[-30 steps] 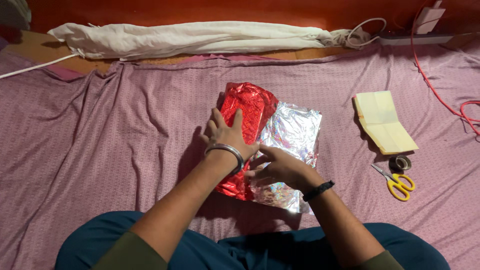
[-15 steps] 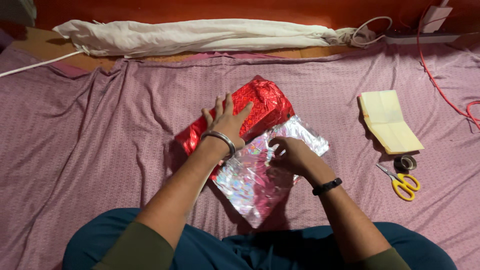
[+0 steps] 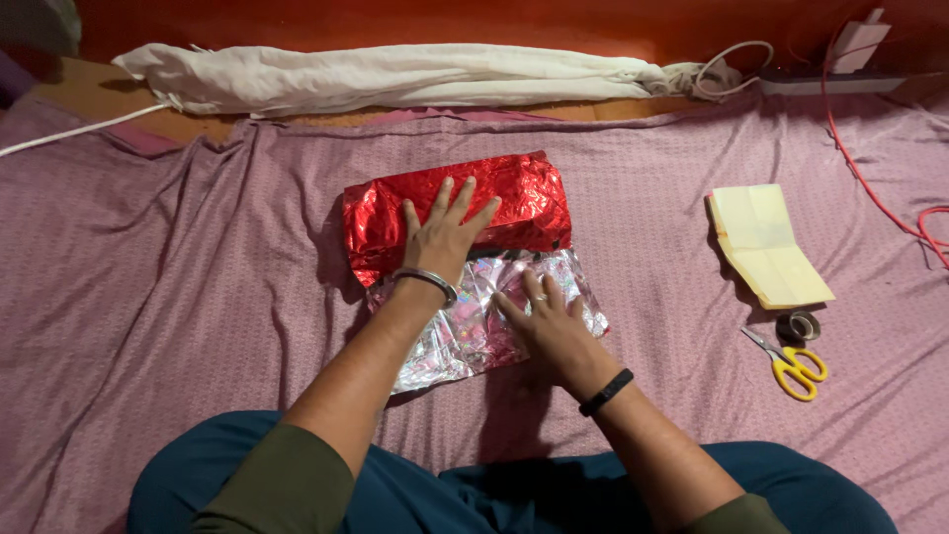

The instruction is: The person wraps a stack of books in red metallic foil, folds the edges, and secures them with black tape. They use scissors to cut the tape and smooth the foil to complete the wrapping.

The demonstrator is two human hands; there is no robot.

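Red foil-wrapped parcel (image 3: 450, 206) lies mid-bed on the purple sheet (image 3: 198, 297), long side across. Silver foil flap (image 3: 465, 331) spreads from its near edge. Left hand (image 3: 442, 237) flat on the red top, fingers splayed, grasping nothing. Right hand (image 3: 549, 321) pressed flat on the silver, fingers released. Well right: yellow notepad (image 3: 766, 242), tape roll (image 3: 797, 324), yellow-handled scissors (image 3: 791, 364).

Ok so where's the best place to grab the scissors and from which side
Take the scissors by the yellow handle loops, coming from the lower right. They lie flat on the purple sheet with the loops at that end; the metal blades point up-left toward the tape roll, which crowds that end.
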